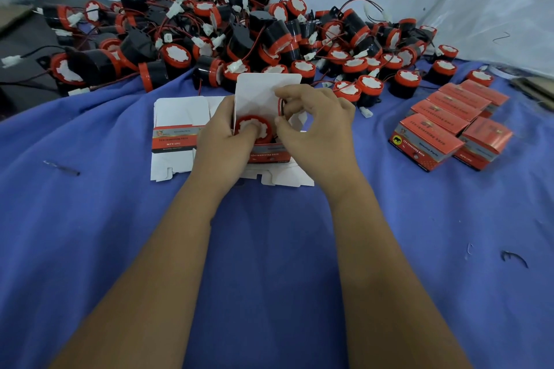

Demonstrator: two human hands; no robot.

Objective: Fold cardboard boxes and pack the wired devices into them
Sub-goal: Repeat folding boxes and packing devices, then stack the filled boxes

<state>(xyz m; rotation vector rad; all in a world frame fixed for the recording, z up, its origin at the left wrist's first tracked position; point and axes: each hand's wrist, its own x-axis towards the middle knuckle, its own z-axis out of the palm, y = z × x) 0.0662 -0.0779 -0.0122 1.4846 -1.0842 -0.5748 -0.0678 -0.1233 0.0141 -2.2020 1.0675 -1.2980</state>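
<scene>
On the blue cloth (269, 249), near the middle of its far half, an open cardboard box (269, 156) stands with its white lid flap (260, 93) raised upright behind it. A wired device (253, 129) with a red rim and white centre sits in the mouth of the box. The left hand (223, 138) curls round the left side of the box, its thumb pressing on the device's face. The right hand (317, 129) hovers at the box's right side, thumb and fingers pinching the device's red and black wire (280, 106) just above the opening. Flat unfolded box blanks (174, 129) lie under and to the left of the box. Along the far edge of the cloth, against the wall, a large tangled heap of wired devices (239, 39) spreads from left to right. Toward the right edge, a cluster of closed red boxes (449, 126) is stacked close together
</scene>
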